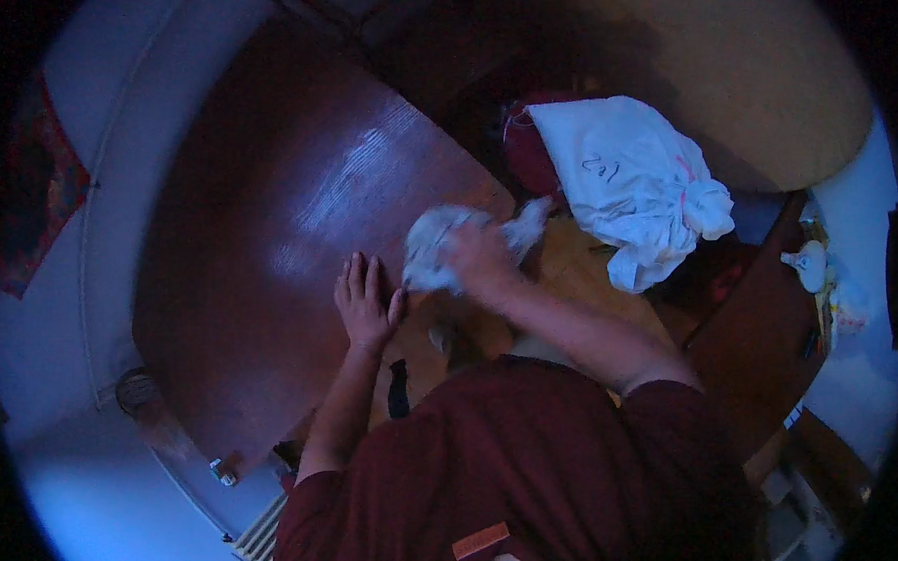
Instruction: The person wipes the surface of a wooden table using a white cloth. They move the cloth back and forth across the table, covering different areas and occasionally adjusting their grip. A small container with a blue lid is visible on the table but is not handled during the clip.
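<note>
Across the reddish-brown table top lies a streak of shine. My left hand rests flat near the table's near edge, fingers stretched forward and holding nothing. To its right, a crumpled whitish cloth is bunched at the table's right edge under my right hand. That hand is blurred and its fingertips are hidden, but it grips the cloth. A loose end of the cloth sticks out to the right of my wrist, past the table's edge.
Right of the table is a knotted white sack, beside a dark red object. Beyond it spreads a large tan rounded surface. A brown wooden surface at right is near small white objects. A patterned hanging is at far left.
</note>
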`<state>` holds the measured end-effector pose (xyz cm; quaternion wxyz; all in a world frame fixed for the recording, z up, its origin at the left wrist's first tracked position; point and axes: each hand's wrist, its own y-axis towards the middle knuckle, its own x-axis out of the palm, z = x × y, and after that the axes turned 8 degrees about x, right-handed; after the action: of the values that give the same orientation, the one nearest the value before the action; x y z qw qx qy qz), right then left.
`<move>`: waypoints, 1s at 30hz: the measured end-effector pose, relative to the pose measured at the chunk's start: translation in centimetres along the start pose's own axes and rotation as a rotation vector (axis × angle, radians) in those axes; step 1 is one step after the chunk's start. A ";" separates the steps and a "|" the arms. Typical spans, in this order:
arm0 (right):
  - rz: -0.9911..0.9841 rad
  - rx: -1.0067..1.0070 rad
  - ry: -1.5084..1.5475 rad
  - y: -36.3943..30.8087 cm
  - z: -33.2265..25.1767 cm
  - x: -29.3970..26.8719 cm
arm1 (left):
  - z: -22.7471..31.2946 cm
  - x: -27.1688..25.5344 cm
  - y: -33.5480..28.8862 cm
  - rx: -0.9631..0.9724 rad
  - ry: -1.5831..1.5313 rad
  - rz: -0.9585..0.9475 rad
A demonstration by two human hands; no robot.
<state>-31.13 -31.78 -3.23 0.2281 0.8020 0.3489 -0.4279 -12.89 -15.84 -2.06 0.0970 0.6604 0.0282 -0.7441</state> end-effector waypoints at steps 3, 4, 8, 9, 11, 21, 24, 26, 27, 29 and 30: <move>-0.132 -0.152 0.003 -0.7 -5.4 2.6 | -1.0 0.3 0.1 0.028 -0.005 0.019; -0.155 -0.174 0.002 -0.2 -5.5 2.0 | -1.2 0.5 -0.2 0.020 0.001 0.014; 0.190 -0.159 -0.106 1.6 1.0 -0.6 | -1.2 0.3 -0.8 -0.005 -0.002 0.049; 0.148 0.022 -0.150 2.3 4.1 -1.8 | -0.9 0.4 -0.6 -0.005 0.000 0.046; 0.104 0.184 -0.229 2.9 6.5 -5.0 | -0.2 0.1 0.1 -0.003 0.006 0.049; -0.231 -0.112 0.016 1.0 -6.7 1.6 | -2.1 1.2 -0.3 0.027 -0.025 0.052; 0.116 -0.065 0.011 1.0 -1.3 0.7 | -1.4 0.2 -0.4 0.001 0.017 0.031; 0.108 0.276 -0.023 2.5 2.8 -4.9 | -1.2 0.2 -0.5 -0.003 0.018 0.055; 0.044 0.564 0.007 3.1 4.3 -7.4 | -0.9 0.1 -0.2 0.005 0.010 0.061; 0.036 0.478 -0.177 2.6 8.7 -8.1 | -0.4 -0.1 0.6 0.024 -0.009 0.072; 0.032 0.422 -0.260 3.0 9.1 -8.2 | -0.6 -0.1 0.6 0.018 0.001 0.063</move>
<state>-36.89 -42.79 -0.88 0.1051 0.7756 0.2067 -0.5871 -12.23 -16.29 -2.01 0.1145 0.6623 0.0008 -0.7404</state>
